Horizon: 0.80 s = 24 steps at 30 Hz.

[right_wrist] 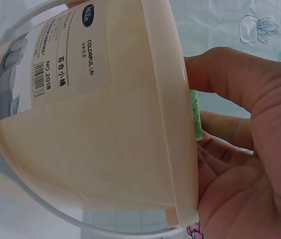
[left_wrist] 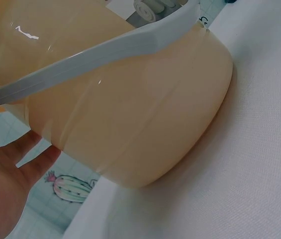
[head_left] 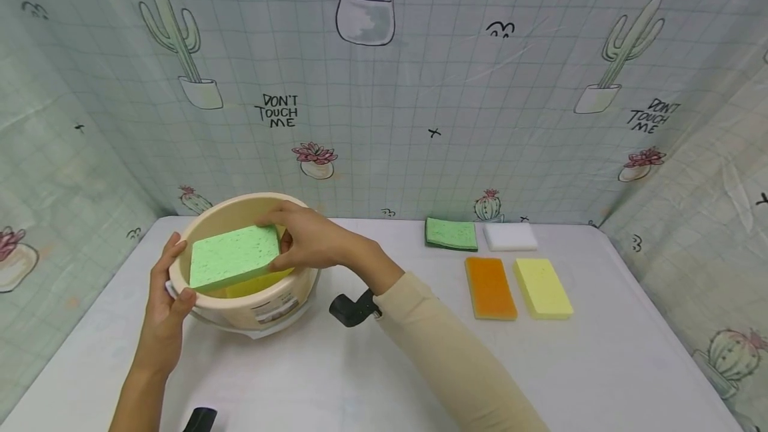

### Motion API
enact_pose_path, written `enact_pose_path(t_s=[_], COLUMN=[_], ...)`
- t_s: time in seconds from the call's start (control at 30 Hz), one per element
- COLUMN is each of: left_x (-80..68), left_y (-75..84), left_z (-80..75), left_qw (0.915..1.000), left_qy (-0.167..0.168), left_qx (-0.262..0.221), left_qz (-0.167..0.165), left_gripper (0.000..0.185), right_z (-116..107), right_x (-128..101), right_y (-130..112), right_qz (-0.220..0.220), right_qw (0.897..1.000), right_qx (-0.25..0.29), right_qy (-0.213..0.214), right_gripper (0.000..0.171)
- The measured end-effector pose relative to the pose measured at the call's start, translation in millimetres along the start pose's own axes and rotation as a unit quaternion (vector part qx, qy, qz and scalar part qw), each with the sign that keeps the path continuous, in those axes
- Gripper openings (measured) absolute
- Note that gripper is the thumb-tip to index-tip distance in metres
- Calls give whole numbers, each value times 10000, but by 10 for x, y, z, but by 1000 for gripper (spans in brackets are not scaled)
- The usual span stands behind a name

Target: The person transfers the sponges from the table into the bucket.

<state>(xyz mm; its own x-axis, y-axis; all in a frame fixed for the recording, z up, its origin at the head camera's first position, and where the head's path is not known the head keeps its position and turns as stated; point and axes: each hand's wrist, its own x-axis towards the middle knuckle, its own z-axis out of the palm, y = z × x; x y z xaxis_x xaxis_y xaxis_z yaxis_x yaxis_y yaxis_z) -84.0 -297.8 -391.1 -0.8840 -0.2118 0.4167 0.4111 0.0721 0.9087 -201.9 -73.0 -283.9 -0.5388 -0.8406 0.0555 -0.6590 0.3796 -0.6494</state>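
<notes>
A cream plastic bucket (head_left: pixel 305 285) stands on the left part of the table. My left hand (head_left: pixel 163 302) grips its left rim, the thumb near the front edge; the left wrist view shows that hand's fingers beside the wall (left_wrist: pixel 145 109). My right hand (head_left: pixel 315 240) pinches a light green sponge (head_left: pixel 231 257) by its right end, over the bucket's opening. Just a green edge of the sponge (right_wrist: pixel 196 114) shows past the rim in the right wrist view. Below it something yellow (head_left: pixel 258 284) lies inside the bucket, mostly hidden.
Right of the bucket lie a green sponge (head_left: pixel 451 235), a white block (head_left: pixel 511 237), an orange sponge (head_left: pixel 491 289) and a yellow sponge (head_left: pixel 543 289). The bucket's pale handle (left_wrist: pixel 80 63) hangs down around its outside. A cactus-print curtain (head_left: pixel 384 99) encloses the white table (head_left: pixel 384 365).
</notes>
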Motion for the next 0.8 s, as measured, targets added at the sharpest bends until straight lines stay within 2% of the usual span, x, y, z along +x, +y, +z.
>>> enact_pose_path(t_s=[0.2,0.8], left_x=[-2,-3], left_y=[-22,-30], left_z=[1,-9], left_qw=[9998,9998], left_qy=[-48,-34], left_qx=[-168,43], left_qz=[106,197], left_gripper=[67,64], right_z=[-21,-42], right_x=[-12,-11], right_y=[37,28], right_qz=[-70,-91], right_qw=[9999,9993], right_qx=[47,-126], right_qy=[-63,-351], right_gripper=[67,71])
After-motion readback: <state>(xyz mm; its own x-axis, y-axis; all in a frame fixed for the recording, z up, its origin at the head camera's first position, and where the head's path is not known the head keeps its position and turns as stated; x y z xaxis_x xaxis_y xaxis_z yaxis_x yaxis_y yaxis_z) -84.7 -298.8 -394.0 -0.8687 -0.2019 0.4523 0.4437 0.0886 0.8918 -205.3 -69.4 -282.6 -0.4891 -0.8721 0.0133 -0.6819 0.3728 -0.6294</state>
